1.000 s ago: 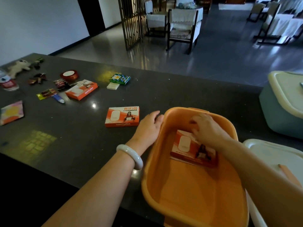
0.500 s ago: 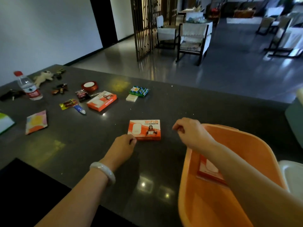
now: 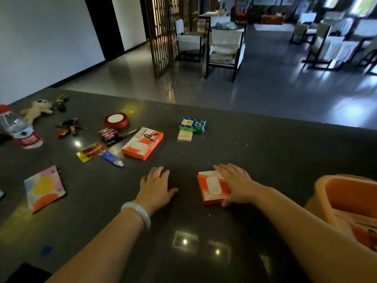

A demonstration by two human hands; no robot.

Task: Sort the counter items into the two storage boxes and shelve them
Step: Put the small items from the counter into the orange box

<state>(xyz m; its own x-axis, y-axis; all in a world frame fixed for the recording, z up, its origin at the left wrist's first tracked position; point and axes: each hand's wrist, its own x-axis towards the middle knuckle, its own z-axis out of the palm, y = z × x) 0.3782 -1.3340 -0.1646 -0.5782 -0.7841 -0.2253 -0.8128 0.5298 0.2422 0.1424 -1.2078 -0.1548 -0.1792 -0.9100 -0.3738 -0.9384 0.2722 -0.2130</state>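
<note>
An orange WiFi box (image 3: 211, 187) lies on the dark counter (image 3: 265, 160) just ahead of me. My right hand (image 3: 236, 183) grips it across its right side, fingers at the far edge and thumb at the near edge. To its left, my left hand (image 3: 157, 184), with a white bangle on the wrist, rests flat on the counter and holds nothing. The orange storage box (image 3: 338, 199) stands at the right edge with another orange box (image 3: 365, 231) inside. A second WiFi box (image 3: 142, 146) lies farther back.
Spread over the left of the counter are a green box (image 3: 192, 125), a cream pad (image 3: 185, 135), a red ribbon roll (image 3: 116, 119), a battery pack (image 3: 91, 152), a blue tube (image 3: 112, 158), a colourful pouch (image 3: 43, 187), a water bottle (image 3: 20, 129), a plush toy (image 3: 37, 108) and keys (image 3: 68, 126).
My right hand left the orange storage box and took hold of the near WiFi box, turning it. My left hand let go of that box and lies flat. The view swung left.
</note>
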